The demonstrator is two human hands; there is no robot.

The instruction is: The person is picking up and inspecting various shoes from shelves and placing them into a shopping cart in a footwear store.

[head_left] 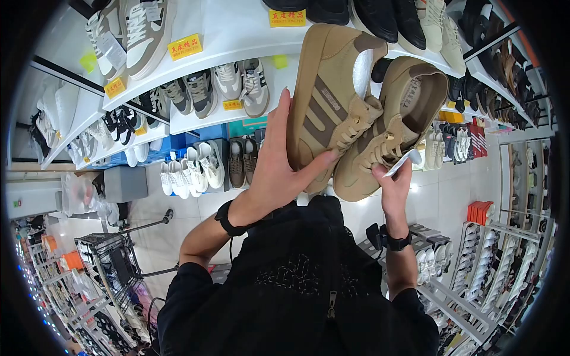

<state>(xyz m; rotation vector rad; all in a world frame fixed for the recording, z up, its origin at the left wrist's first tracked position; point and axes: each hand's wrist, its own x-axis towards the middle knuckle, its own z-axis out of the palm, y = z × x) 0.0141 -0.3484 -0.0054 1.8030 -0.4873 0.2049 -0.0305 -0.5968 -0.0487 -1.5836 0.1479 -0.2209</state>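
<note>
A pair of tan sneakers is up in front of me, side by side with toes pointing down toward me. My left hand point(282, 157) is closed round the left sneaker point(326, 95), fingers along its sole and thumb on its front. Dark brown stripes run down that shoe's side, and white stuffing shows in its opening. At the laces of the right sneaker point(409, 101), my right hand point(394, 185) pinches a white tag point(406, 160). The inside of this second shoe is visible, with lettering on its insole.
White shelves point(231, 32) curve ahead, carrying several shoes and yellow signs point(185, 47). Below them, white sneakers point(193, 170) and brown shoes point(242, 161) stand near the floor. A black wire cart point(116, 270) is at lower left. Shoe racks point(487, 261) line the right.
</note>
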